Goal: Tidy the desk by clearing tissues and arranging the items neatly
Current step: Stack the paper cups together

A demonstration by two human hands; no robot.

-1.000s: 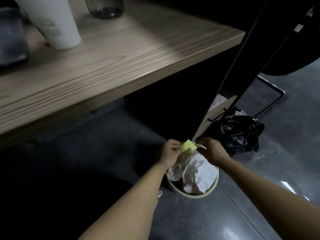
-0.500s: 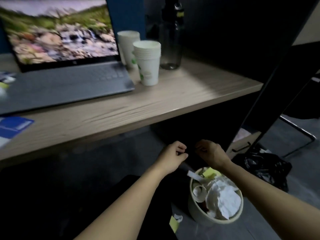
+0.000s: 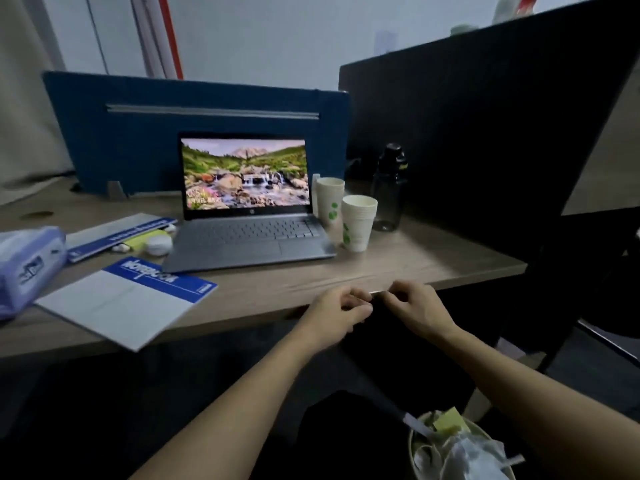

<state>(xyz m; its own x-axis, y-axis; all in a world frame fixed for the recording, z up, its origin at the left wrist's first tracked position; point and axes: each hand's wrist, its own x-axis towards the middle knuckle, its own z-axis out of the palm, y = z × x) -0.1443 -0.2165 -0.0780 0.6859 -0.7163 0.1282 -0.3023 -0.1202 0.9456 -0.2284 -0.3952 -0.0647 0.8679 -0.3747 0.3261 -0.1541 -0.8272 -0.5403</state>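
Crumpled tissues (image 3: 474, 455) already fill the waste bin (image 3: 414, 445) on the floor at lower right. Both the left hand (image 3: 337, 311) and right hand (image 3: 414, 303) hover loosely curled and empty at the desk (image 3: 415, 261) edge. The notebook (image 3: 128, 299), tissue pack (image 3: 24, 265) and paper cups (image 3: 358, 223) seem yet to be arranged

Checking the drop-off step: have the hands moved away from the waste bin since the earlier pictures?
Yes. Both the left hand and right hand have risen from the bin to the desk's front edge, loosely curled and seemingly empty.

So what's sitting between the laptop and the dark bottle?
Two stacks of paper cups stand between the laptop and the bottle, per the head view.
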